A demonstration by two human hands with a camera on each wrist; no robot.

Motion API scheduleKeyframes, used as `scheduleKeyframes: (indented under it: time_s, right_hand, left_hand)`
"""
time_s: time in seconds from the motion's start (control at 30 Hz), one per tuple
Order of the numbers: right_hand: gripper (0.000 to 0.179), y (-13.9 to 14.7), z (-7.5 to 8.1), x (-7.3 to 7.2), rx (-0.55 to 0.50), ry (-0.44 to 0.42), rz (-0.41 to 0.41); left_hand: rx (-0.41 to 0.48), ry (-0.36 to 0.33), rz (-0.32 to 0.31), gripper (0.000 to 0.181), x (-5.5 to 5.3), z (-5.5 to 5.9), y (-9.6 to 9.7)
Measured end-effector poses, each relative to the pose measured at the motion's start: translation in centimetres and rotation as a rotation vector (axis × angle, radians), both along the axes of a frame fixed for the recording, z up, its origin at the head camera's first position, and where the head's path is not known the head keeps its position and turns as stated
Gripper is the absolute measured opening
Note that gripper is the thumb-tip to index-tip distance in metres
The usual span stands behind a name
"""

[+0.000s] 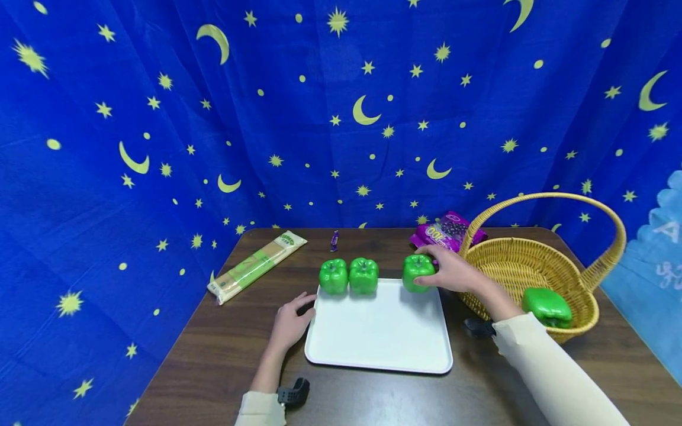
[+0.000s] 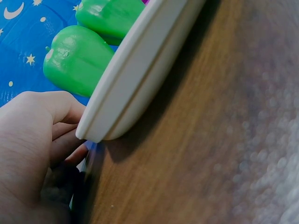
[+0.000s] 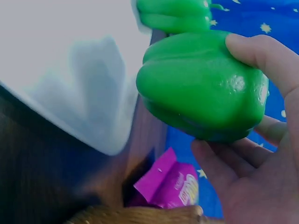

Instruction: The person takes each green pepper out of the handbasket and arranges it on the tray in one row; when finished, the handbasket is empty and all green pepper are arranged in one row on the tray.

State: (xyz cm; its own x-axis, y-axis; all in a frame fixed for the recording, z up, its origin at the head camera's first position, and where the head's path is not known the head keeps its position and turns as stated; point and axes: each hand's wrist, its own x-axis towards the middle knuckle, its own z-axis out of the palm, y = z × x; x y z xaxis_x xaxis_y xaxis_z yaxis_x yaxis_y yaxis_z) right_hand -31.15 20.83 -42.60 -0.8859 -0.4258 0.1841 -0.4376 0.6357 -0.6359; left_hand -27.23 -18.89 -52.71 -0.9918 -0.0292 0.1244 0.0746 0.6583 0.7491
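Note:
A green bell pepper [image 3: 201, 86] is gripped in my right hand [image 1: 453, 271], thumb on one side and fingers on the other. It is held over the back right corner of the white tray [image 1: 380, 331], which shows a shadow in the right wrist view. Two more green bell peppers [image 1: 333, 277] [image 1: 364, 276] stand side by side at the tray's back left, stems up. At the tray's left edge is my left hand [image 1: 290, 322], relaxed, its fingertips against the rim [image 2: 112, 86] in the left wrist view.
To the right stands a wicker basket [image 1: 588, 316] with a tall handle and another green pepper [image 1: 547, 305] inside. Behind it lies a purple packet [image 1: 446, 231]. A small purple wrapped candy [image 1: 334, 241] and a long noodle packet [image 1: 258, 266] lie at the back left.

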Motion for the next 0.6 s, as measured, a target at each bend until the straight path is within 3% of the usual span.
scheduleKeyframes:
  time_s: [0.6]
  right_hand:
    - [0.074, -3.1, -2.1, -1.6, 0.093, 0.027, -0.003]
  left_hand:
    - [0.002, -0.009, 0.003, 0.033, -0.1, 0.1, -0.1]
